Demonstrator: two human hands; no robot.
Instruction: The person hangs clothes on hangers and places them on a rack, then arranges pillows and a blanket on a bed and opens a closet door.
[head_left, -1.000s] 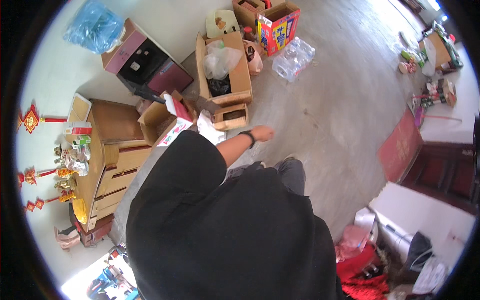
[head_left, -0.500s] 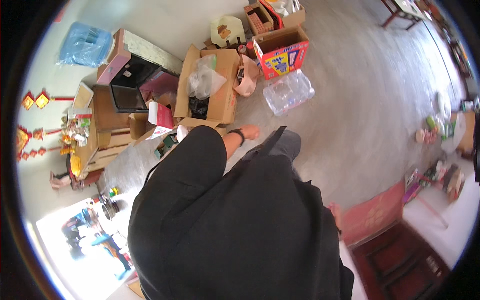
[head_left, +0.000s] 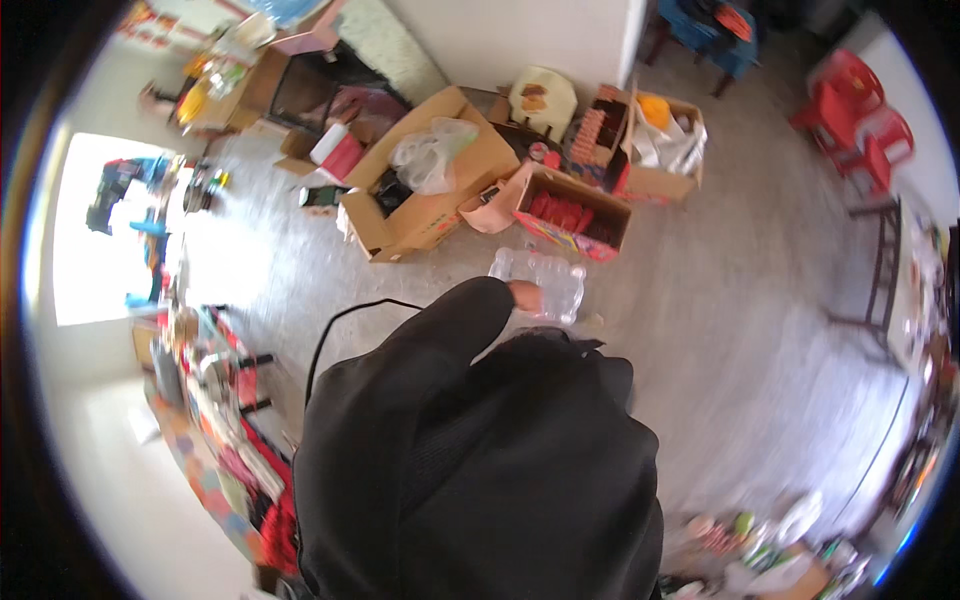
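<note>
Beyond my bent body in black clothes, my left hand [head_left: 525,295] reaches out of a black sleeve to the near side of a clear plastic tray-like container [head_left: 563,285] on the floor. The two overlap in view, and I cannot tell whether the hand grips it. Its fingers are blurred and partly hidden. Just past the container stands an open red and yellow carton [head_left: 577,240] with red packages inside. My right hand is not in view.
A large open cardboard box [head_left: 475,165] with plastic bags stands left of the carton. Behind are another open box [head_left: 668,185] and a cream-coloured stool or seat [head_left: 543,100]. Red plastic chairs [head_left: 850,110] stand far right, and a table [head_left: 905,290] at the right edge.
My view has swung, so the boxes appear lower and further right. My left hand has come to the clear container. The right hand, partly seen at the right before, no longer shows.
</note>
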